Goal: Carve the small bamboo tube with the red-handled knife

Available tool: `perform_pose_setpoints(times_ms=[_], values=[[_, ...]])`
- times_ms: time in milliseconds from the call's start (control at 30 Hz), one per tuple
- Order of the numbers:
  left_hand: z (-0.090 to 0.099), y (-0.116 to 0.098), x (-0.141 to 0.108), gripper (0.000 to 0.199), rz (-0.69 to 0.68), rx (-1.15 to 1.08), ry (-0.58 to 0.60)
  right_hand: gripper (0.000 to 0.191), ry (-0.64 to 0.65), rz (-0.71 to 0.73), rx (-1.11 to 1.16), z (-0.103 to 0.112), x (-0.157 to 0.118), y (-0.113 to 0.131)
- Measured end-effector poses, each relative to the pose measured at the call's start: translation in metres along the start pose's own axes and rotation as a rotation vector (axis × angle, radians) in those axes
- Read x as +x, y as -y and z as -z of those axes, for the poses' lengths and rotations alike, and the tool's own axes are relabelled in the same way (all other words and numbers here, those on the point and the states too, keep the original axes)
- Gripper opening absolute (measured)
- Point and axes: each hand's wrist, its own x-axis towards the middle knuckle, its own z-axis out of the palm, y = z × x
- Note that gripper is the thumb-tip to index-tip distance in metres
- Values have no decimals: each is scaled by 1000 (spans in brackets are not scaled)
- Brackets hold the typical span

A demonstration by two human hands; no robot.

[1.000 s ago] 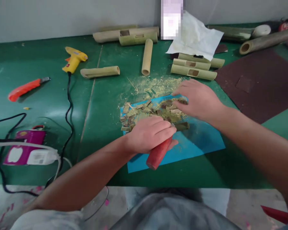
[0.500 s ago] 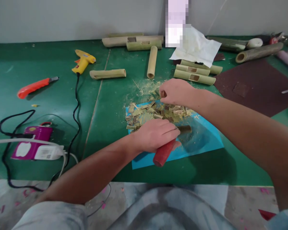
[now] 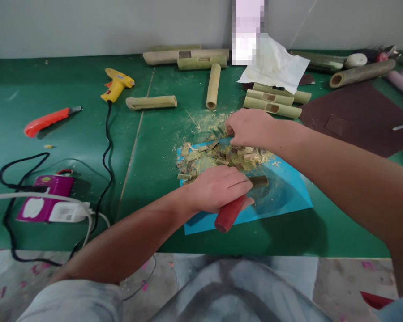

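My left hand [image 3: 221, 188] is wrapped around a dark red cylinder [image 3: 229, 214] that slants toward me over the blue sheet [image 3: 289, 201]. Past its fingers sticks out a brownish-green piece of bamboo [image 3: 259, 181]; whether the two are joined is hidden. My right hand [image 3: 250, 127] hovers at the far edge of a heap of bamboo chips and shavings [image 3: 204, 156], fingers curled with tips pressed together. What they hold, if anything, I cannot make out. Just beyond that hand lie bamboo tubes with cut slots [image 3: 272, 108].
To the left are a yellow glue gun [image 3: 117, 85], an orange utility knife [image 3: 53, 120] and a purple box [image 3: 58, 188] with cables. More bamboo tubes [image 3: 203, 61] line the wall. A brown sheet [image 3: 366, 120] and white paper [image 3: 275, 67] lie on the right.
My right hand has shifted slightly right, and its forearm has swung a little toward the far side. My left hand keeps its grip on the red cylinder in the same place.
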Motion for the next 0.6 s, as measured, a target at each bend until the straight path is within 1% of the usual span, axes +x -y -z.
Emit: perform_pose_setpoints(times_ms=[67,133,267,367,467,600], values=[[0,0,0,32,6,10,10,25,-11,4,51,-2,0,0],[0,0,0,32,12,18,13,28,-4,27,56,-4,-1,-1],[2,-1,1,26,-16,2,20,20,5,65,-7,-6,0,-6],[2,-1,1,22,3,24,-22,14,-42,9,-17,-7,4,-13],[1,0,0,23,36,43,-60,12,-101,-64,-1,-6,7,-21],[0,1,-1,24,64,14,-100,12,-94,-144,2,2,10,-31]])
